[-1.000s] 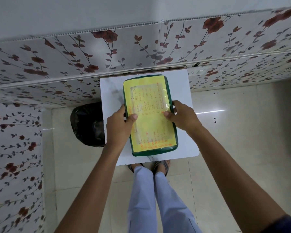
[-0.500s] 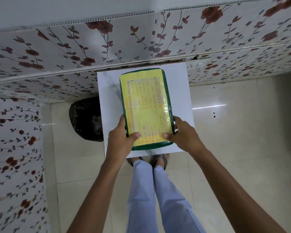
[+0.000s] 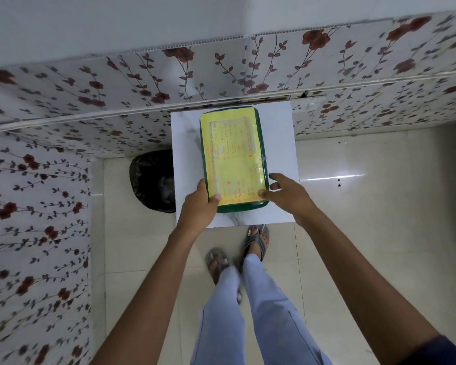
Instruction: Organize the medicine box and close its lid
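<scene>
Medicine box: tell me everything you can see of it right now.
The medicine box is a green, rounded rectangle, seemingly plastic. Its lid is shut, and a yellow printed sheet under clear tape covers the top. It lies flat, lengthwise, on the small white table. The left hand grips its near-left corner; the right hand touches its near-right corner, fingers spread.

From my feed I count one green rectangular plastic medicine box (image 3: pixel 234 162) with one yellow printed paper label (image 3: pixel 233 154) covering its shut lid. There is one small white marble-patterned square table (image 3: pixel 184 143) and one black plastic bin bag (image 3: pixel 152 180) on the floor beside it. I see two bare hands, the left hand (image 3: pixel 198 206) and the right hand (image 3: pixel 287 193), two legs in pale blue trousers (image 3: pixel 248 312), and two grey strapped sandals (image 3: pixel 257 239).
</scene>
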### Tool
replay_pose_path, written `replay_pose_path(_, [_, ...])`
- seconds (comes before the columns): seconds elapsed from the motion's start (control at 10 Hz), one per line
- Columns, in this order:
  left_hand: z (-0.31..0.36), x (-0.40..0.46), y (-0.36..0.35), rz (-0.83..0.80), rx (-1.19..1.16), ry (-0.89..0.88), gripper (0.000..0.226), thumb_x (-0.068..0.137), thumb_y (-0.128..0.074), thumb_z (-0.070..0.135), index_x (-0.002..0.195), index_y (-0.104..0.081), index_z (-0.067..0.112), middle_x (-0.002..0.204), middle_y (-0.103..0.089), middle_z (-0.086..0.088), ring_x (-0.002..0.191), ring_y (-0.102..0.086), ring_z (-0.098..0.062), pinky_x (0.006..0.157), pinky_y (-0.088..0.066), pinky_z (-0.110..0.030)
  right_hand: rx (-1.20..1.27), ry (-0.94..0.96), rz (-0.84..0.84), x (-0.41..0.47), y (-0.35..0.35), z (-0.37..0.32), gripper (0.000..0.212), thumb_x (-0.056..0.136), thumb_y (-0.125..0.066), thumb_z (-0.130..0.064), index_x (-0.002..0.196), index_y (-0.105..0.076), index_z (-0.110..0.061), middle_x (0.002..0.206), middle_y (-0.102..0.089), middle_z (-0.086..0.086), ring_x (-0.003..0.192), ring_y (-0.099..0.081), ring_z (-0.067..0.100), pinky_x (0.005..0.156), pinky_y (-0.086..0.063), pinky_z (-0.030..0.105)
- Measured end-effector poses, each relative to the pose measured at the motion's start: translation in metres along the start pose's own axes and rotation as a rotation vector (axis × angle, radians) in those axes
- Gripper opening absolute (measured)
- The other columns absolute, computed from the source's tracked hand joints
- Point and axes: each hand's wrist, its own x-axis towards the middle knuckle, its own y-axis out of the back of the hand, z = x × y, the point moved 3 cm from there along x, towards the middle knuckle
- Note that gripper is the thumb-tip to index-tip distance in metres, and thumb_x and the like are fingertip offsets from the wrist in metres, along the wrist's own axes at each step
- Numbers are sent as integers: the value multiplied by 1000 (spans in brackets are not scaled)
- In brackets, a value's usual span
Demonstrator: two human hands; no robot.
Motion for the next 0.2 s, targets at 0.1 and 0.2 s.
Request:
replay_pose_path(0.1, [7, -21, 16, 21, -283, 66, 37, 91, -50, 22, 128, -49, 17, 113, -58, -1, 97, -56, -14, 84, -47, -32, 19, 18, 57, -22, 19, -10, 56, 87, -57, -33, 137, -38, -18, 135, -51, 11, 122, -49, 27, 105, -40, 40])
replay_pose_path(0.2, [20, -35, 36, 38, -647, 99, 16, 89, -52, 18, 104, -60, 18, 106, -62, -5, 87, -60, -15, 71, -52, -28, 254, 60, 83, -47, 35, -20, 48, 87, -57, -27, 133, -45, -17, 125, -57, 7, 114, -53, 24, 102, -43, 40])
